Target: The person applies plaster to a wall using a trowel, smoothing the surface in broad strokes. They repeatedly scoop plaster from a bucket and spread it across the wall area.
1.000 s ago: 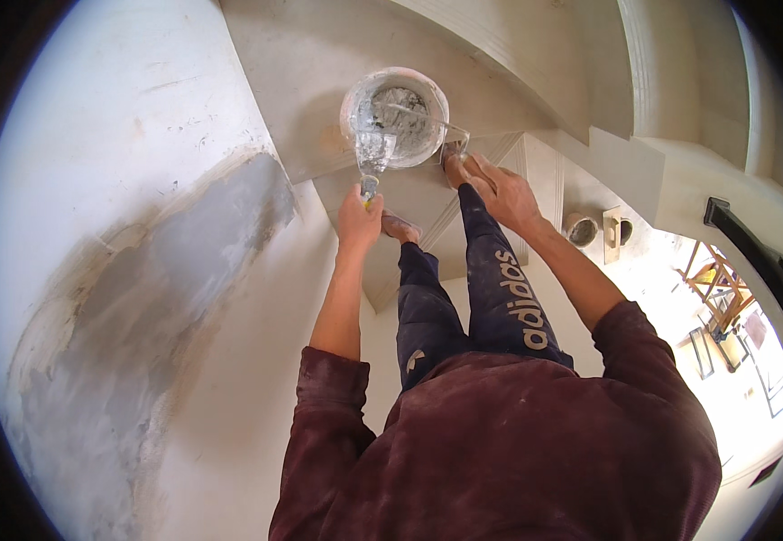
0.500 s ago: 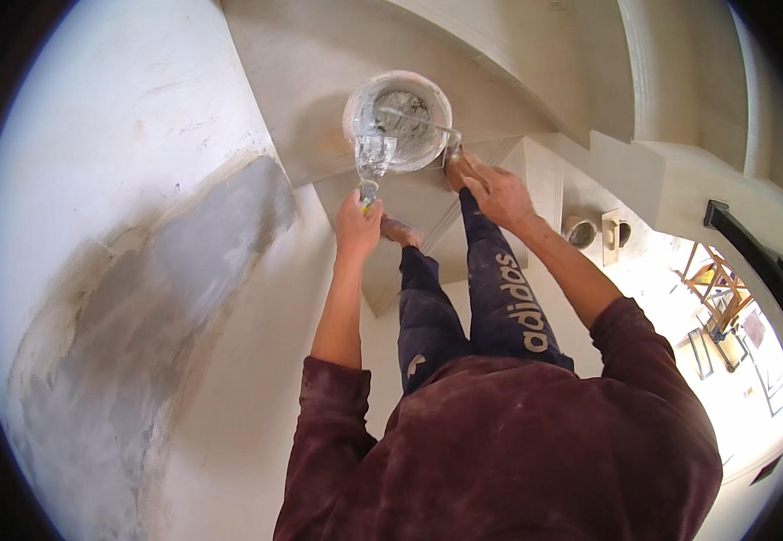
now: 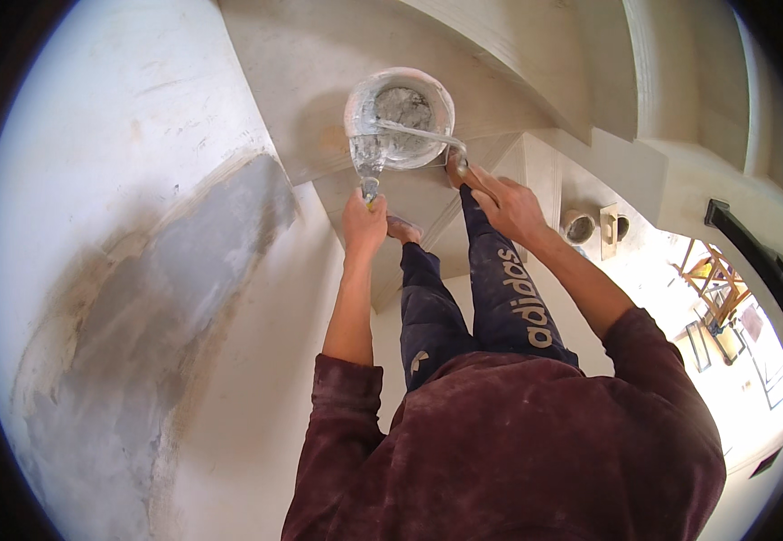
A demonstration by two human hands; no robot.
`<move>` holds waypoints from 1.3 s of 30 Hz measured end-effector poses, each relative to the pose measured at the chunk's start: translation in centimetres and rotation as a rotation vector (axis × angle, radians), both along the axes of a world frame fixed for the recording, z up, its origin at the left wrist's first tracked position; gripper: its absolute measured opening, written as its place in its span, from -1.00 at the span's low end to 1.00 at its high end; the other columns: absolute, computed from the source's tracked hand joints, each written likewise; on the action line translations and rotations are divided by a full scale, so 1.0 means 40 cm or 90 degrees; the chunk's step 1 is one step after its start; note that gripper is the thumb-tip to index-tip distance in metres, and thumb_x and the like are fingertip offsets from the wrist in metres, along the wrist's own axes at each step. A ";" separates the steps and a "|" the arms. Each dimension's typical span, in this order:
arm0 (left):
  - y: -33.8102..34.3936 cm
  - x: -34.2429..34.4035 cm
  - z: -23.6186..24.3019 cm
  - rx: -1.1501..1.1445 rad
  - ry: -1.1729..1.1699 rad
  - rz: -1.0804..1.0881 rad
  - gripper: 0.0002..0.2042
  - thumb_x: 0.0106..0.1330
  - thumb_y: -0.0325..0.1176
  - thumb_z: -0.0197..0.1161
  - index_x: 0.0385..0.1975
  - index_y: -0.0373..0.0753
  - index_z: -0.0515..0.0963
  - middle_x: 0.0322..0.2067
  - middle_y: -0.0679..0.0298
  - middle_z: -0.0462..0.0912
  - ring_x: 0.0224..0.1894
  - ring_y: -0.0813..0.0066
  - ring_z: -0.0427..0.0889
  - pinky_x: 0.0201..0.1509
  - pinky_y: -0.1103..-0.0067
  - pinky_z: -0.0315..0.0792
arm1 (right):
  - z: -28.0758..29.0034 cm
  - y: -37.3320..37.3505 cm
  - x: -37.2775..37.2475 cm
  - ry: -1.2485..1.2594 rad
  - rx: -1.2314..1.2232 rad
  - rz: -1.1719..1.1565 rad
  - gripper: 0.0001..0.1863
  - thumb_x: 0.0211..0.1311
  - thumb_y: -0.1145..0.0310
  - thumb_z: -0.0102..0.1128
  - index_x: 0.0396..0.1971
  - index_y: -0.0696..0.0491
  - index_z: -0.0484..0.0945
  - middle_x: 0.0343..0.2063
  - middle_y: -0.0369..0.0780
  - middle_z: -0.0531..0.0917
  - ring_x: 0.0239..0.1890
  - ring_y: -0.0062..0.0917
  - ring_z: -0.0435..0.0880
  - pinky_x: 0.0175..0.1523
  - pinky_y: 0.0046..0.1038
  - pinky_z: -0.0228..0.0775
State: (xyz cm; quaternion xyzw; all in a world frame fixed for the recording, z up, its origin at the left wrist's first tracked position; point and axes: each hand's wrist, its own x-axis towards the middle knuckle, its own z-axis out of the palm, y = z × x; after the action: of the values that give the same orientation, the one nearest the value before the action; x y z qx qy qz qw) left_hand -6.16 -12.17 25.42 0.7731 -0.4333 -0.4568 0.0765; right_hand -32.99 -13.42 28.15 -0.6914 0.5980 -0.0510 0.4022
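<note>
Person's left grip point(image 3: 364, 224) clasps a paste-smeared metal scraper point(image 3: 368, 155), right grip point(image 3: 509, 209) a long thin-bladed metal trowel point(image 3: 428, 134); both blades best kept over the round whitish bucket point(image 3: 446, 108) so grey paste point(image 3: 403, 106) drops inside.

Enclosed in the left hand point(image 3: 364, 221): most of the handle of the scraper point(image 3: 369, 155). Covered by the right hand point(image 3: 511, 209): most of the grip of the trowel point(image 3: 423, 133). Turned nearly edge-on, with face not readable: trowel blade. Concealed under plaster point(image 3: 403, 104): floor of the bucket point(image 3: 353, 113). Partly masked behind trowel and fingers: right foot point(image 3: 455, 169). Cut off by the lower edge: sweater point(image 3: 518, 451). Cropped at the dark rim: stairs point(image 3: 680, 72). Too small and glare-washed to identify: clutter point(image 3: 721, 279) far right.
</note>
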 end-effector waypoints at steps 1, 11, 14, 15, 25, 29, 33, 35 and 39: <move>-0.004 0.006 0.002 -0.002 -0.003 0.006 -0.69 0.18 -0.24 0.15 -0.34 -0.45 0.44 -0.41 -0.21 0.56 -0.29 -0.17 0.57 -0.20 0.22 0.40 | 0.037 0.011 -0.010 0.002 0.026 0.010 -0.55 0.24 0.22 0.13 0.15 -0.08 0.43 -0.43 -0.02 0.63 -0.41 -0.11 0.64 -0.31 -0.16 0.49; 0.003 -0.009 0.003 -0.008 -0.024 0.029 -0.71 0.19 -0.28 0.16 -0.34 -0.45 0.44 -0.38 -0.19 0.58 -0.26 -0.15 0.58 -0.18 0.23 0.40 | 0.009 0.009 0.011 -0.019 -0.023 0.007 -0.52 0.23 0.22 0.15 0.17 -0.09 0.39 -0.46 0.00 0.62 -0.45 -0.08 0.62 -0.32 -0.12 0.47; 0.006 0.006 -0.003 0.001 -0.024 0.032 -0.71 0.19 -0.27 0.17 -0.35 -0.46 0.43 -0.38 -0.20 0.57 -0.26 -0.20 0.56 -0.18 0.22 0.39 | 0.037 0.016 0.002 -0.019 -0.001 0.006 -0.50 0.23 0.21 0.15 0.19 -0.10 0.38 -0.44 -0.01 0.63 -0.43 -0.08 0.62 -0.30 -0.12 0.47; 0.004 0.010 -0.012 -0.002 -0.029 0.026 -0.71 0.19 -0.27 0.17 -0.36 -0.46 0.43 -0.39 -0.20 0.57 -0.26 -0.21 0.56 -0.18 0.21 0.39 | 0.058 0.021 -0.002 -0.013 0.022 0.008 -0.49 0.22 0.21 0.15 0.19 -0.11 0.38 -0.43 -0.01 0.63 -0.42 -0.08 0.62 -0.30 -0.12 0.48; 0.004 -0.003 0.005 -0.013 -0.010 0.019 -0.70 0.18 -0.26 0.18 -0.37 -0.45 0.42 -0.41 -0.20 0.56 -0.29 -0.20 0.55 -0.20 0.21 0.38 | -0.026 0.004 -0.022 -0.021 -0.019 -0.037 -0.51 0.22 0.24 0.15 0.18 -0.13 0.42 -0.40 -0.04 0.64 -0.40 -0.11 0.62 -0.26 -0.14 0.47; -0.006 0.013 0.012 -0.006 -0.020 -0.023 -0.70 0.18 -0.28 0.18 -0.34 -0.46 0.43 -0.41 -0.20 0.56 -0.27 -0.20 0.55 -0.18 0.20 0.39 | 0.110 0.009 -0.007 -0.014 0.052 0.042 -0.54 0.23 0.23 0.13 0.16 -0.14 0.43 -0.34 -0.06 0.65 -0.36 -0.13 0.63 -0.21 -0.16 0.48; -0.025 -0.010 0.032 -0.010 -0.028 -0.054 -0.71 0.19 -0.28 0.17 -0.32 -0.46 0.44 -0.40 -0.22 0.56 -0.26 -0.22 0.56 -0.18 0.20 0.40 | 0.102 0.024 0.006 -0.018 0.042 0.055 -0.57 0.25 0.21 0.10 0.14 -0.14 0.44 -0.32 -0.09 0.66 -0.32 -0.15 0.63 -0.16 -0.16 0.49; -0.018 -0.011 0.041 -0.007 -0.036 -0.066 -0.70 0.19 -0.28 0.17 -0.31 -0.46 0.44 -0.40 -0.22 0.56 -0.26 -0.22 0.56 -0.18 0.20 0.41 | 0.042 -0.003 0.013 0.038 0.052 0.008 -0.56 0.26 0.18 0.09 0.15 -0.14 0.44 -0.32 -0.07 0.66 -0.28 -0.15 0.63 -0.16 -0.15 0.48; -0.022 -0.010 0.029 -0.036 -0.032 -0.072 -0.70 0.19 -0.28 0.17 -0.31 -0.46 0.43 -0.40 -0.23 0.57 -0.26 -0.23 0.56 -0.20 0.18 0.41 | 0.047 -0.039 -0.014 -0.009 0.017 -0.023 -0.54 0.25 0.17 0.10 0.16 -0.11 0.43 -0.34 0.02 0.64 -0.32 -0.08 0.63 -0.21 -0.13 0.46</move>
State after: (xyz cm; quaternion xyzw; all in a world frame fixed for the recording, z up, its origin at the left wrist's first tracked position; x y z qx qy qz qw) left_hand -6.55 -13.06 26.59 0.7563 -0.4908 -0.4283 0.0618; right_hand -33.53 -14.96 30.03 -0.6747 0.6083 -0.0549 0.4144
